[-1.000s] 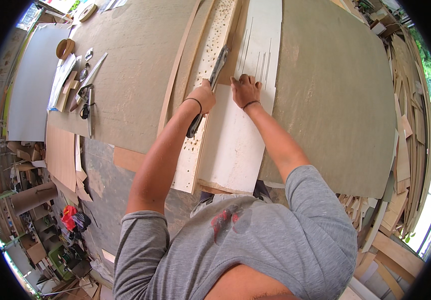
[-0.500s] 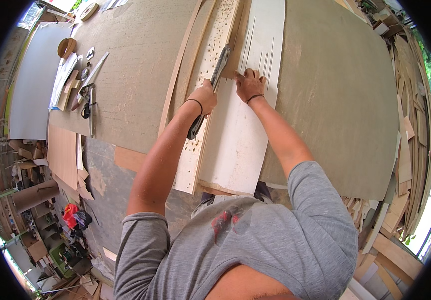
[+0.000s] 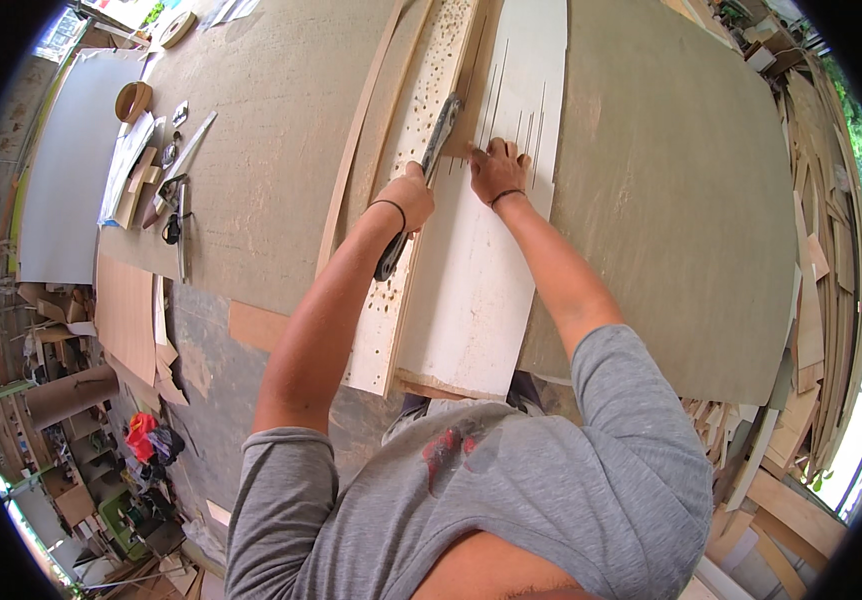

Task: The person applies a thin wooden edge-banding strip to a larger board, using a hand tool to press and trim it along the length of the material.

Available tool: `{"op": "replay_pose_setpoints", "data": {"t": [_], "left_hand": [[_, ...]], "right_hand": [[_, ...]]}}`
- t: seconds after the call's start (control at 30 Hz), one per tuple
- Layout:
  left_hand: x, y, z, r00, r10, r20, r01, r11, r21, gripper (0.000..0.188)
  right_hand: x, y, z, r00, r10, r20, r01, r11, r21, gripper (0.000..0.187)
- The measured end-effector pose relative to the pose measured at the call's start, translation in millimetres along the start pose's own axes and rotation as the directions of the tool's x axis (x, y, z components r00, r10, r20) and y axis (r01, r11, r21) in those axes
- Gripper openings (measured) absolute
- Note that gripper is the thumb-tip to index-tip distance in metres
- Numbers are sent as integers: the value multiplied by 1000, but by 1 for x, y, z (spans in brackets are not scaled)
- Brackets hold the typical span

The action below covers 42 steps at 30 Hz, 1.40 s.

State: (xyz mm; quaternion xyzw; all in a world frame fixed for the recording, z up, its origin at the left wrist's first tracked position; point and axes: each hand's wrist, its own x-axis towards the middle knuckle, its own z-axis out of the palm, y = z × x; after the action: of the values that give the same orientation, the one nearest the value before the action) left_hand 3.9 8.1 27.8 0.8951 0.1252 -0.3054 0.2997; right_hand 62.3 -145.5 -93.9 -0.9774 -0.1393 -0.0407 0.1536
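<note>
My left hand [image 3: 411, 197] is wrapped round a long, narrow black-and-grey tool [image 3: 441, 130], whose kind I cannot make out. The tool lies along a pale board dotted with holes [image 3: 431, 70], and its black end sticks out below my wrist. To the right, my right hand [image 3: 498, 172] rests with bent fingers on a white board [image 3: 471, 290] marked with thin dark lines. Its thumb side is at the near end of a brown wooden strip [image 3: 466, 110], which lies between the two boards; the exact grip is partly hidden.
Large greyish-brown sheets [image 3: 671, 200] lie under and beside the boards. To the left are a hand saw [image 3: 194, 148], a roll of brown edging [image 3: 133, 101], papers and small wood pieces. Stacked offcuts [image 3: 811, 240] line the right side; a red cloth [image 3: 140, 437] lies lower left.
Both hands keep nearly the same places on the tool and the boards. The view has shifted very slightly.
</note>
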Motion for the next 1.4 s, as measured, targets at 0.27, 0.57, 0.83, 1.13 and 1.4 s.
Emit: {"op": "replay_pose_setpoints", "data": {"t": [0.27,0.57,0.83,1.13,1.4], "left_hand": [[-6,0,1,1000,4,-7,-4,1000,-18,20],[-3,-2,3,1000,11,-22,-12,1000,-19,19],[3,-2,4,1000,11,-24,-10,999,37,18],[2,7,-5,999,7,40,-10,998,59,24],[3,12,-10,1000,-13,24,13,1000,-10,25]], "right_hand": [[-2,9,-2,996,-94,-14,94,995,23,30],[-2,5,-1,998,-69,-10,68,997,-45,30],[1,6,-4,999,-49,24,50,998,-40,29],[10,7,0,996,-74,-40,70,993,-99,28],[18,12,6,984,-132,-118,110,978,-179,25]]}}
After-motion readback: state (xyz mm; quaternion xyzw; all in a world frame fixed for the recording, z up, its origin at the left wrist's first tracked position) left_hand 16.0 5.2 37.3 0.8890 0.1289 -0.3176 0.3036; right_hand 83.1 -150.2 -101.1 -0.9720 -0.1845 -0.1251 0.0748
